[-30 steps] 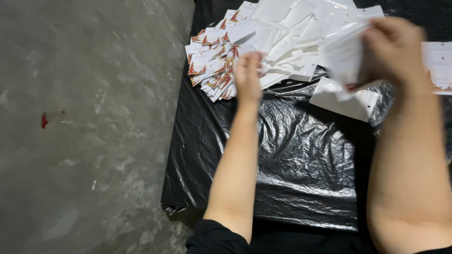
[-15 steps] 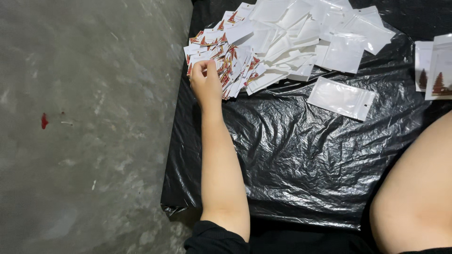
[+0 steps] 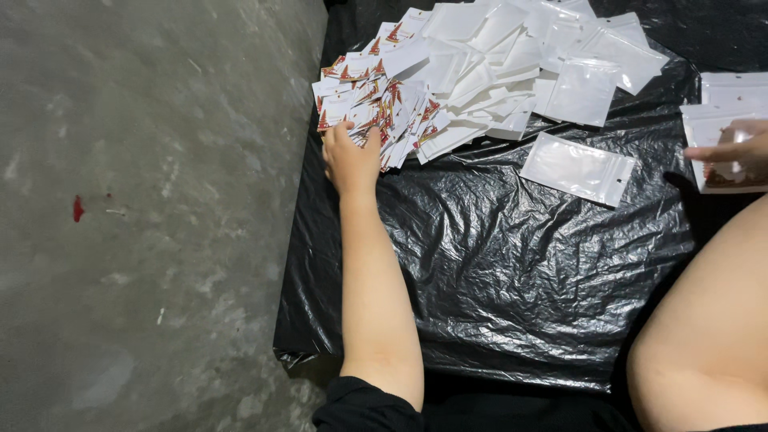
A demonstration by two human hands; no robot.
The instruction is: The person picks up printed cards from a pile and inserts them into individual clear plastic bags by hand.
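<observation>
Nearest, the crinkled black plastic sheet [image 3: 512, 280] covers the work surface, with grey concrete floor [image 3: 144, 224] beside its left edge. Both forearms reach forward over that sheet. The left hand [image 3: 350, 156] lies at the sheet's far left corner, fingers bent onto the near edge of a fanned pile of small white cards with red-and-gold prints [image 3: 372, 100]; I cannot tell whether one card is already pinched. The step in hand looks like picking a single card, which calls for sliding one free without dragging its neighbours. The cards nearest the fingers run their long axes slanting away towards the sheet's far right. A lone clear zip pouch with a white backing [image 3: 580, 168] lies flat mid-sheet, long axis across, slightly tilted. At the sheet's right edge the right hand [image 3: 732, 150] rests fingers extended on a filled clear pouch [image 3: 724, 160]. Farthest, a heap of empty white pouches [image 3: 520, 56] overlaps the cards.
</observation>
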